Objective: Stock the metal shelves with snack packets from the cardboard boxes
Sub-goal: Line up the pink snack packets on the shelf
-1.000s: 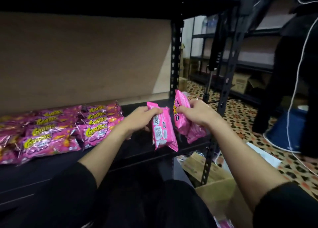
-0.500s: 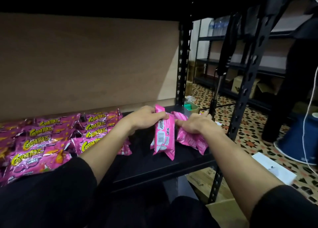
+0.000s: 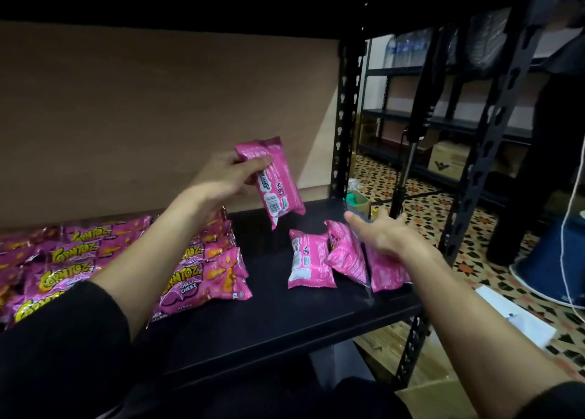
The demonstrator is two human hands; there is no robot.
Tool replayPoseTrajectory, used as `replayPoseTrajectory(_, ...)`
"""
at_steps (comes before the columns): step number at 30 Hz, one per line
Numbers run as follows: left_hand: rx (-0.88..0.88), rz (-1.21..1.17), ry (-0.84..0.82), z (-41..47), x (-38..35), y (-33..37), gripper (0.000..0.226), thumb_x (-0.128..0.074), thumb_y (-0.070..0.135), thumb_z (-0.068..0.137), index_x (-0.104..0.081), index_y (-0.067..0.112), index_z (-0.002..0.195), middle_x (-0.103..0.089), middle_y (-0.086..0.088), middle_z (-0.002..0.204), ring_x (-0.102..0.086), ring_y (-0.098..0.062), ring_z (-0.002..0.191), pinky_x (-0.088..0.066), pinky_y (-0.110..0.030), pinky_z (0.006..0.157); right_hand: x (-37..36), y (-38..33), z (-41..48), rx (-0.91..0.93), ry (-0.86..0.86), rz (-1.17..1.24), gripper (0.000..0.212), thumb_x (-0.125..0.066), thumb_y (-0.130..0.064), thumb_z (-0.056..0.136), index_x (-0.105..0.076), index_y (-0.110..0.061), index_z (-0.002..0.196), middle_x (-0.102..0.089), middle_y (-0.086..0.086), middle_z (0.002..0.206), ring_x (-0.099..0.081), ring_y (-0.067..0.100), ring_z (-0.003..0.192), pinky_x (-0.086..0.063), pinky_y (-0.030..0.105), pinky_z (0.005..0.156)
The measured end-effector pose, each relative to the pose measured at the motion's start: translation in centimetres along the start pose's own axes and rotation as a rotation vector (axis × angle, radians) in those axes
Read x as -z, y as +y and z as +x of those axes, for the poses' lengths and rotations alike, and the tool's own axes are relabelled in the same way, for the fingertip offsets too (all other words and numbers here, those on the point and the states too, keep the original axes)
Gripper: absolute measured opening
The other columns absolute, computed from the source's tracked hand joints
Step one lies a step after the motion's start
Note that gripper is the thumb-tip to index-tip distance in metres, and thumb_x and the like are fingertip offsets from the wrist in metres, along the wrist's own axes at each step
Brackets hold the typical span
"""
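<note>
1. Head view: the left hand (image 3: 221,178) pinches a pink packet (image 3: 278,184) by its top end, holding it tilted in the air above the black shelf (image 3: 269,317) at centre frame. The right hand (image 3: 383,238) is spread flat, fingers straight, over three packets (image 3: 310,260) propped near the shelf's right edge.
2. Risk: those three lean loosely close to the edge. A nudge from the descending packet or the flat hand could tip one off.
3. The packets look small, glossy and puffed, with white label panels showing. Bigger purple bags (image 3: 202,273) fill the lower left.
</note>
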State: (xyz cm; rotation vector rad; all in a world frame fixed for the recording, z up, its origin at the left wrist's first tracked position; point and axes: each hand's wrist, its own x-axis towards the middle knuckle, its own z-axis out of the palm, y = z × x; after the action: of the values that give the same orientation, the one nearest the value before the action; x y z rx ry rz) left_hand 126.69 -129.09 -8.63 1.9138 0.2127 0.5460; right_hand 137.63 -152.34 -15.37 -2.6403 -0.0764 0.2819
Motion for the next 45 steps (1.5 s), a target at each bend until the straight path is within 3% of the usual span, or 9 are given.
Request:
replayPoseTrajectory(4,0.020,-0.076,0.025,0.3,0.2,-0.9,0.008,-0.065,0.026,0.093,-0.071,0.021,0.091,-0.076,0.006,0.082,-0.067,0.000,0.061,-0.049,-0.023,0.063,0.1,-0.9,0.3,0.194,0.229,0.122,0.085,-0.037,-0.077,0.088,-0.041,-0.011,0.142,-0.052,0.014,0.136,-0.051,0.034,0.125,-0.043,0.051,0.103)
replayPoseTrajectory(8,-0.068,-0.029,0.166,1.2,0.4,-1.4,0.011,-0.069,0.025,0.091,-0.072,0.015,0.095,-0.074,0.006,0.082,-0.066,-0.001,0.063,-0.046,-0.020,0.061,0.7,-4.8,-2.1,0.519,0.305,0.386,0.040,-0.056,-0.053,0.096,-0.064,-0.014,0.106,-0.063,-0.002,0.095,-0.061,0.021,0.093,-0.042,0.030,0.078)
replayPoseTrajectory(16,-0.612,0.623,0.180,1.3,-0.7,-3.0,0.039,-0.076,0.034,0.082,-0.068,0.022,0.118,-0.060,0.003,0.107,-0.061,-0.016,0.099,-0.048,-0.029,0.086,-0.3,-10.5,-2.5,0.394,-0.286,1.178,0.059,-0.051,-0.065,0.091,-0.068,-0.013,0.115,-0.075,0.013,0.105,-0.072,0.028,0.098,-0.053,0.038,0.079)
replayPoseTrajectory(23,-0.594,0.536,-0.101,1.5,0.1,-3.5,0.063,-0.084,0.032,0.076,-0.058,0.025,0.132,-0.058,0.014,0.119,-0.054,0.005,0.109,-0.036,-0.003,0.093,-1.4,-10.1,-0.3,0.418,-0.204,1.220,0.028,-0.067,-0.016,0.091,-0.063,-0.004,0.116,-0.074,0.009,0.084,-0.068,0.020,0.070,-0.053,0.033,0.067)
replayPoseTrajectory(28,-0.530,0.539,0.046,3.0,1.0,-4.5,0.041,-0.067,0.026,0.092,-0.059,0.017,0.131,-0.061,0.009,0.125,-0.057,-0.006,0.115,-0.031,-0.001,0.095,-1.0,-9.3,1.8,0.363,-0.224,1.233,0.017,-0.060,-0.001,0.086,-0.063,-0.008,0.101,-0.069,0.009,0.078,-0.063,0.018,0.059,-0.049,0.029,0.061)
replayPoseTrajectory(32,-0.371,0.589,-0.083,4.8,0.9,-4.5,0.041,-0.060,0.025,0.097,-0.052,0.020,0.137,-0.055,0.012,0.118,-0.061,-0.003,0.079,-0.041,-0.011,0.084,-1.1,-9.2,3.2,0.335,-0.276,1.193,0.015,-0.055,0.005,0.084,-0.063,-0.008,0.084,-0.066,0.007,0.067,-0.060,0.016,0.052,-0.049,0.028,0.056)
replayPoseTrajectory(35,-0.267,0.599,-0.245,6.5,0.6,-5.6,0.038,-0.063,0.027,0.095,-0.058,0.015,0.131,-0.063,0.002,0.123,-0.065,-0.014,0.103,-0.051,-0.027,0.095,-0.9,-8.9,4.3,0.333,-0.256,1.155,0.019,-0.054,0.005,0.084,-0.063,-0.009,0.076,-0.062,0.002,0.056,-0.057,0.012,0.046,-0.049,0.027,0.055)
replayPoseTrajectory(42,-0.166,0.819,-0.211,9.1,0.5,-7.6,0.028,-0.070,0.035,0.089,-0.069,0.016,0.109,-0.068,0.002,0.101,-0.063,-0.016,0.096,-0.050,-0.029,0.088,-2.6,-8.4,6.8,0.371,-0.080,0.789,0.014,-0.076,-0.013,0.085,-0.066,-0.012,0.076,-0.067,0.012,0.076,-0.061,0.019,0.066,-0.056,0.035,0.070)
replayPoseTrajectory(45,-0.106,0.913,-0.237,9.8,0.3,-8.5,0.024,-0.068,0.037,0.089,-0.069,0.019,0.105,-0.068,0.000,0.099,-0.063,-0.020,0.096,-0.049,-0.029,0.086,-2.9,-8.4,6.6,0.391,0.007,0.486,0.029,-0.078,-0.032,0.083,-0.066,-0.013,0.100,-0.068,0.010,0.098,-0.064,0.025,0.091,-0.052,0.036,0.089)
